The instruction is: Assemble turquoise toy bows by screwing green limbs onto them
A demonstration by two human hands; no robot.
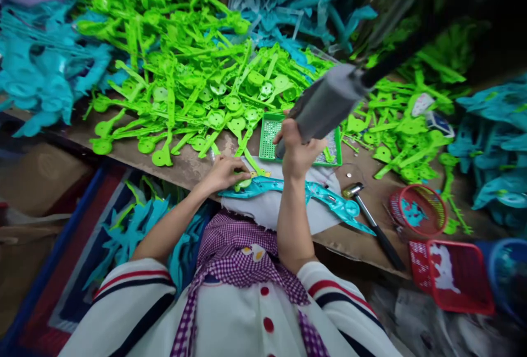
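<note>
My right hand (300,145) is wrapped round a grey power screwdriver (331,99), held tilted over the bench with a dark cord or hose running up to the right. Its tip is hidden behind the hand. On a white cloth (263,208) at the bench's front edge lies a long blue plastic part (275,185). At that part's left end, my left hand (225,174) pinches the round end of a bright green plastic arm (242,184). Just behind the hands stands a green perforated tray (269,140) with small metal pieces, partly covered by the right hand.
Green plastic arms (173,82) are heaped across the back, with blue plastic parts (37,66) piled at both sides. To the right are a hammer (376,225), a red round basket (418,211) and a red rectangular basket (461,277). More blue parts (140,230) lie below left.
</note>
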